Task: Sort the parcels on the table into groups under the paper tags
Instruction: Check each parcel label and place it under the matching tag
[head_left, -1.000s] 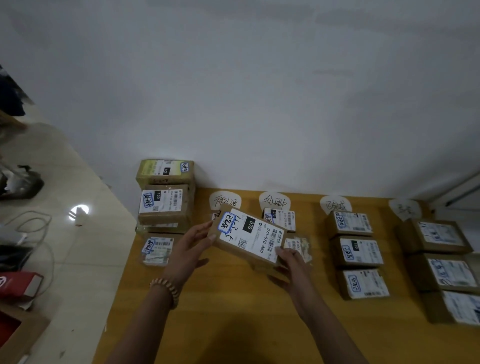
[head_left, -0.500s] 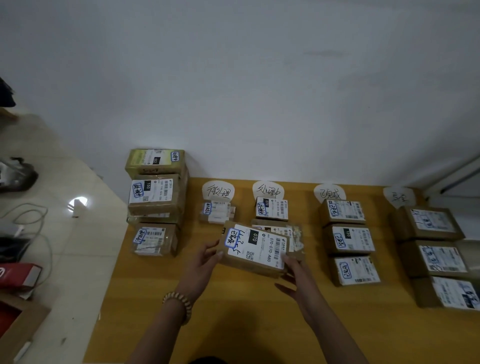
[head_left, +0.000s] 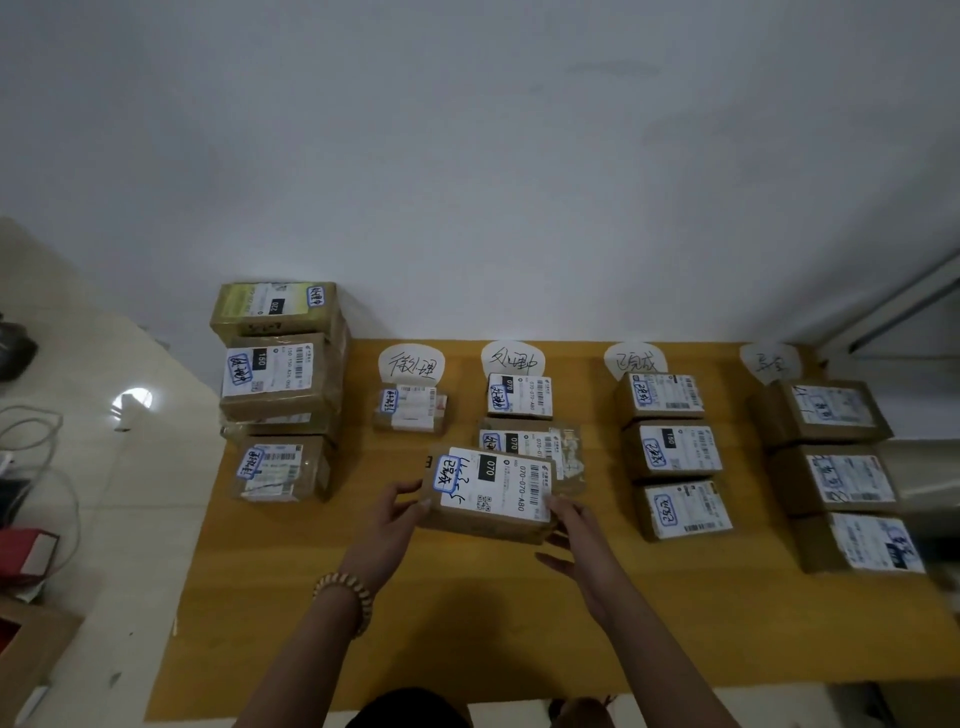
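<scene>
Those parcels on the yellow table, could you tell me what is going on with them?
A person is sorting them. The left hand and the right hand hold one brown parcel by its ends over the table, just in front of the second column. Rows lie under the four paper tags: one, two, three and three parcels. A stack stands at the table's left edge.

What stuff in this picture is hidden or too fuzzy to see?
All in the head view:
- Second box under the second tag: near half covered by the held box.
- Low box in the left stack: only an edge shows under the box above.
- Far-right paper tag: writing too blurred to read.
- Nearest box on the far right: label smeared at the picture's edge.
</scene>
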